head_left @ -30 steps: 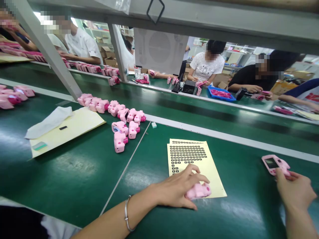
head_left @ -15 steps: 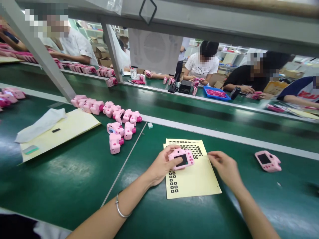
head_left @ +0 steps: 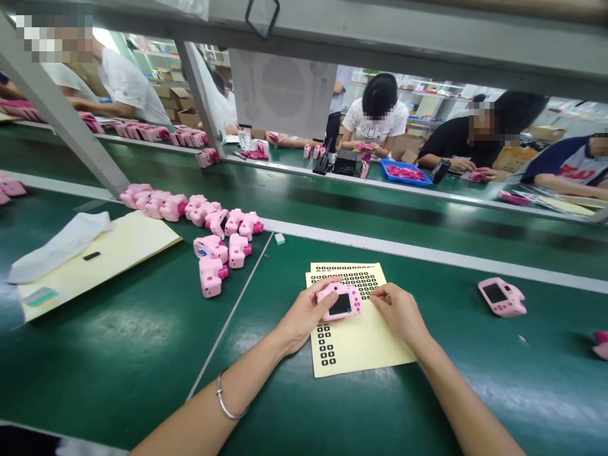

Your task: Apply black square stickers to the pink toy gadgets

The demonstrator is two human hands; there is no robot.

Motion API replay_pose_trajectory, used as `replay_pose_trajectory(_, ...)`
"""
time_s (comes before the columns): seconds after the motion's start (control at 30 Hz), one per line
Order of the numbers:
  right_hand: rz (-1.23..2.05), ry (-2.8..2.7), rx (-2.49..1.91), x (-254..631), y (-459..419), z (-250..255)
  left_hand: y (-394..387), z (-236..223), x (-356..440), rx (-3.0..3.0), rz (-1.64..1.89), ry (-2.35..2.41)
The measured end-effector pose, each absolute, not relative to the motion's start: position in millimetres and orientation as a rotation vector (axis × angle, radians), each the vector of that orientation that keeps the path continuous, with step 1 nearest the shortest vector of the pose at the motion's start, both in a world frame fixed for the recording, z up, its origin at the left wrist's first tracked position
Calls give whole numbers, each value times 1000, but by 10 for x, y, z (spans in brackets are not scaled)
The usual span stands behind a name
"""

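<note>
The left hand [head_left: 304, 313] has its grip closed around a small pink toy camera with a dark screen [head_left: 339, 302], holding it just above a pale yellow sheet of little black stickers [head_left: 361, 345]. The right hand [head_left: 401, 311] is just beside the camera, its fingertips pinched together on the sheet; I cannot tell if they hold a sticker. The sheet lies near the front edge of the green desk [head_left: 118, 354]. Another pink toy camera [head_left: 502, 297] lies toward the right edge. A bunch of pink cameras [head_left: 209, 237] sits further back on the left.
</note>
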State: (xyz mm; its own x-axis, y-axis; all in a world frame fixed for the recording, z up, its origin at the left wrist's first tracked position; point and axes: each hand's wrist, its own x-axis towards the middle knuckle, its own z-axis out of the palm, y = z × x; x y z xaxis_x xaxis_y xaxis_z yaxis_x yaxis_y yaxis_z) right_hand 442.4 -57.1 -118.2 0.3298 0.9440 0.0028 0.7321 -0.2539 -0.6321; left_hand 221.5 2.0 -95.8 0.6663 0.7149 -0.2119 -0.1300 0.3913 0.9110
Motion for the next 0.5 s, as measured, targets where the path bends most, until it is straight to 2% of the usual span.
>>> replay_pose_trajectory(0.33, 589, -1624, -2085, 4495, -530, -1175, 1, -962, 2228, 1011, 596, 652)
replay_pose_trajectory(0.5, 539, -1441, -2001, 4381, -599, -1047, -19, -937, 2236, 1040, 594, 649)
